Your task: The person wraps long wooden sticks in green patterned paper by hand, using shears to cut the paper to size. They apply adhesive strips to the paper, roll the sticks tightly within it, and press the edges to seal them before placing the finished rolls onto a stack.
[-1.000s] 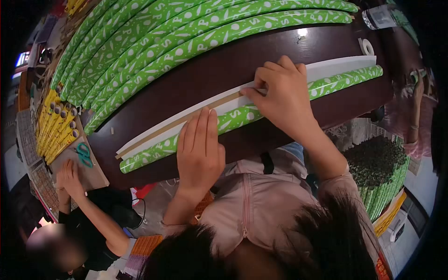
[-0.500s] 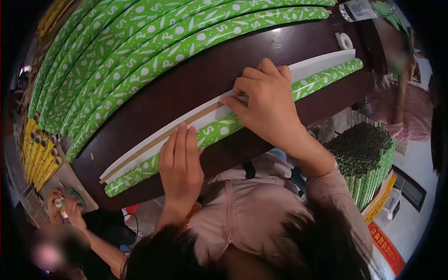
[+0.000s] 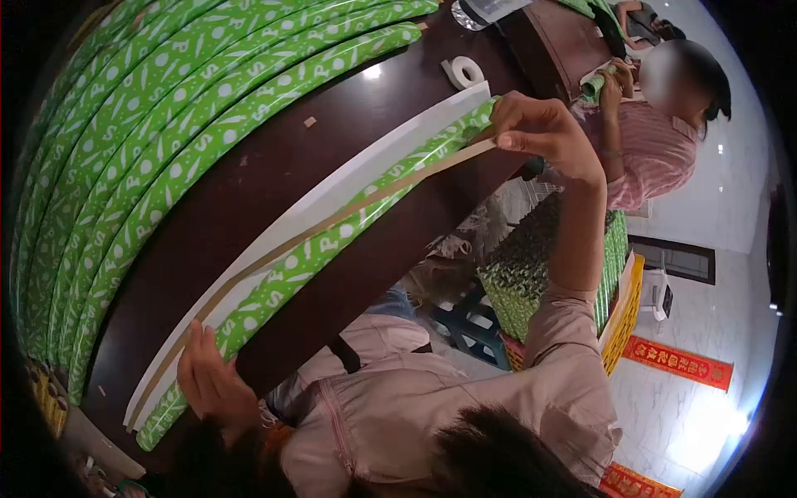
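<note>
A roll of green patterned wrapping paper (image 3: 311, 257) lies diagonally across the dark table, its white edge (image 3: 332, 178) unrolled along the far side. A narrow tan strip (image 3: 390, 189) runs along that edge at the lower left, then crosses over the green roll toward the upper right. My right hand (image 3: 540, 133) is closed, pinching the strip's raised end between thumb and fingers near the roll's far end. My left hand (image 3: 212, 378) rests near the lower end, fingers stretched over the roll and touching the strip and white edge.
Several finished green rolls (image 3: 191, 124) lie side by side across the table (image 3: 274, 158). A white tape roll (image 3: 465, 73) sits beyond the paper's far end. Bundled green rolls (image 3: 531, 274) stand at my right. A person in a striped pink top (image 3: 656, 149) works at another table.
My right hand has moved toward the roll's far end, pulling the tan strip up and across the green paper. My left hand has slid toward the near end. The view has turned right.
</note>
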The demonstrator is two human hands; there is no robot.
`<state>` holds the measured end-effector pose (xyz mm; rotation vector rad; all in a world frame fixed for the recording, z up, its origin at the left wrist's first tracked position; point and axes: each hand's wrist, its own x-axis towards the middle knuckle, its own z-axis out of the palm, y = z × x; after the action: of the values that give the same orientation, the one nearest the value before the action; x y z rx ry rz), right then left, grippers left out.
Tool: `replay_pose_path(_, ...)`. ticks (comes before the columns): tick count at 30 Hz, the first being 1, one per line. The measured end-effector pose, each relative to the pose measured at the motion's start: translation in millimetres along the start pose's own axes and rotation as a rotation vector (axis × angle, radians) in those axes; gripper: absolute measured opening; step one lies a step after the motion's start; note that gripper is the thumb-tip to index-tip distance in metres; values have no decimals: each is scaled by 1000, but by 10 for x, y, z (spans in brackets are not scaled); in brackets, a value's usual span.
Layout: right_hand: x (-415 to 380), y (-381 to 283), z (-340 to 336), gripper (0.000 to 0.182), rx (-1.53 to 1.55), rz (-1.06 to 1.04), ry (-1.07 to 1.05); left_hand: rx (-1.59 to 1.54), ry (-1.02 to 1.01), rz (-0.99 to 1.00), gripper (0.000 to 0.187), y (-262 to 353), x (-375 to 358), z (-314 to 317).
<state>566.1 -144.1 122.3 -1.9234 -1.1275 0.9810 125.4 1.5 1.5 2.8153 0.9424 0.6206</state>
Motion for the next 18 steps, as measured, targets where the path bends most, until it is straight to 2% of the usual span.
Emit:
replay_pose_path(6,-23,394,-342,16,26,31,85,48,61,43,24,-446,-361,153)
replay_pose_path(8,7,535,-415,14,-6,45,127,163,302,352,29,-880,-689,501)
replay_pose_path(11,89,699,-385,13,-52,110,165,143,319,341,33,-697,-376,407)
replay_pose_path(14,189,736,-266,15,-94,76,220,73,389,316,31,-613,-270,360)
replay_pose_path(17,270,715,-179,16,-164,95,267,93,391,389,32,-1095,-712,631)
replay_pose_path(18,284,660,-155,18,-206,165,287,105,390,421,33,-1259,-849,730)
